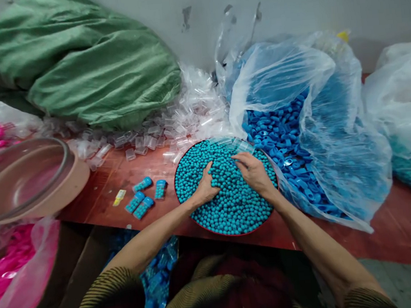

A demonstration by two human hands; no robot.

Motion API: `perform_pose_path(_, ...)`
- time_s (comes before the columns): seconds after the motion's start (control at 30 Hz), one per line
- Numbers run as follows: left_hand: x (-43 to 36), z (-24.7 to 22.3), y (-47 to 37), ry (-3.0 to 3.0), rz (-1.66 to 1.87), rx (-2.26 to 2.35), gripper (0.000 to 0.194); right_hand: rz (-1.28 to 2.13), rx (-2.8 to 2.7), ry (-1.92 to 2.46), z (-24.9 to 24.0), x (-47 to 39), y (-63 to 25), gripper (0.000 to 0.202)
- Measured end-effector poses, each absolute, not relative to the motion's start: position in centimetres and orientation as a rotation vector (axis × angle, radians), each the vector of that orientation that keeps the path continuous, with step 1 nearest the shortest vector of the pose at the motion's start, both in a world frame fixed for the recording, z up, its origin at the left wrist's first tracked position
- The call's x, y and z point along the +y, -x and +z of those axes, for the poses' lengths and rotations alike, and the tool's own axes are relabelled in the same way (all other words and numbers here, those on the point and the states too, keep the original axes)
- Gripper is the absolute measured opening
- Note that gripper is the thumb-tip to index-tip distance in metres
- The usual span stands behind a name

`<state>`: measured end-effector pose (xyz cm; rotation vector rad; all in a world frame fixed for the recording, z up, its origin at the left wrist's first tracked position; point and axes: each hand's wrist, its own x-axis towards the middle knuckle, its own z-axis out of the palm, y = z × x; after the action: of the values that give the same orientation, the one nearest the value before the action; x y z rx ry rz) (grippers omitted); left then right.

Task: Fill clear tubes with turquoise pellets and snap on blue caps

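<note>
A round red-rimmed basin (231, 233) full of small turquoise balls (233, 214) stands in front of me. My left hand (206, 187) is in the balls at the left of the middle, thumb and forefinger apart, the other fingertips partly hidden. On the right side my right hand (254, 172) rests low over the balls, its fingers bent but apart, with nothing visible held. Just beyond it, clear plastic containers (244, 146) lie on the balls at the far rim. Left of the basin are several small ball-filled containers with blue caps (136, 202).
Loose clear containers (188, 122) are heaped behind, beside a large green sack (102, 62). An open plastic bag of blue caps (279, 132) stands right. A pink basin (80, 173) is at left, above a bag of pink pieces (10, 262). The red tabletop's front edge (290, 242) is near me.
</note>
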<state>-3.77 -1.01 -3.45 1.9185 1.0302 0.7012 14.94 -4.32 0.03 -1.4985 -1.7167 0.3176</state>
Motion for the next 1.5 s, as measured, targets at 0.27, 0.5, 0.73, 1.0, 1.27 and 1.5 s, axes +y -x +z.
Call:
perform_pose_path(0.27, -4.2, -1.5, 4.6, -2.124, 0.701, 1.314, 0.023, -0.047, -2.190, 2.090, -0.4, -3.7, -15.7, 0.025)
perform_pose_path(0.5, -4.1, -1.1, 4.4, -2.194, 0.608, 1.279, 0.015, -0.114, -2.169, 2.008, -0.3, -4.7, -16.0, 0.024)
perform_pose_path(0.73, -3.8, -0.9, 4.4, -2.179, 0.564, 1.236, 0.014, 0.262, -2.239, 1.651, 0.8, -6.9, -13.7, 0.033)
perform_pose_path(1.0, -2.6, 0.1, 4.9, -2.052, 0.538, 1.166, 0.011, 0.441, -2.051, 1.713, 0.7, -6.9, -15.3, 0.033)
perform_pose_path(1.27, -2.8, 2.4, 5.2, -2.035, 0.544, 1.161, 0.014, 0.803, -1.719, 1.493, 1.2, -7.1, -12.8, 0.034)
perform_pose_path(1.5, -2.3, 1.1, 5.3, -1.938, 0.534, 1.160, 0.023, 0.307, -2.016, 1.655, 1.8, -7.5, -13.7, 0.024)
